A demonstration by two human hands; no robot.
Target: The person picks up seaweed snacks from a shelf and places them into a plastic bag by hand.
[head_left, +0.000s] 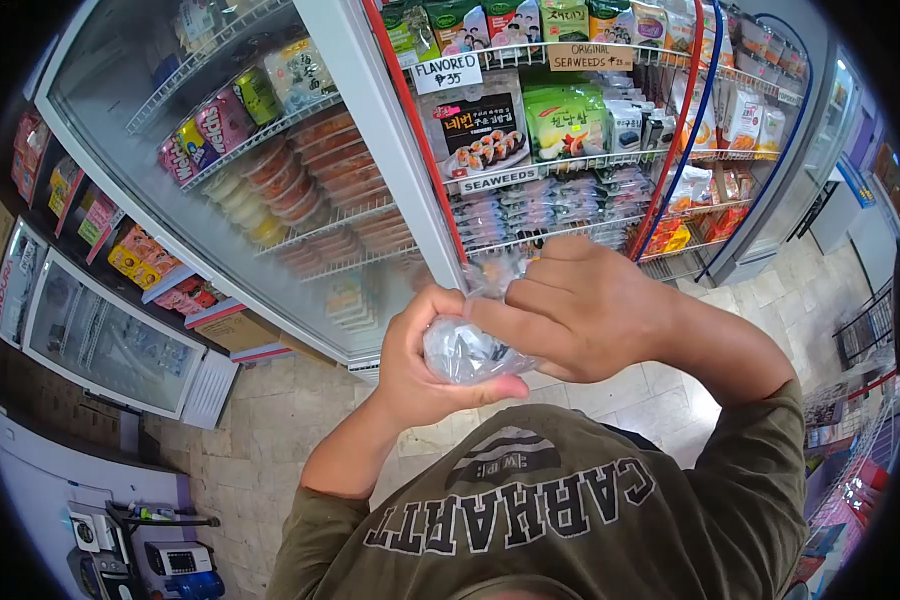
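Note:
A clear plastic bag (pixel 462 350) with something pale and shiny inside is held in front of the chest. Around its left side curls my left hand (pixel 420 355), with the thumb along the near edge. My right hand (pixel 570 310) is closed over the bag's gathered upper part, its fingers bent inward. A bit of loose clear plastic sticks out between the two hands. What exactly the bag contains cannot be made out.
A glass-door fridge (pixel 420 180) with stacked tubs stands ahead on the left. Wire shelves (pixel 560 165) of seaweed packs stand ahead. Farther left are snack shelves and a low freezer (pixel 110 330). Tiled floor (pixel 260 420) lies below.

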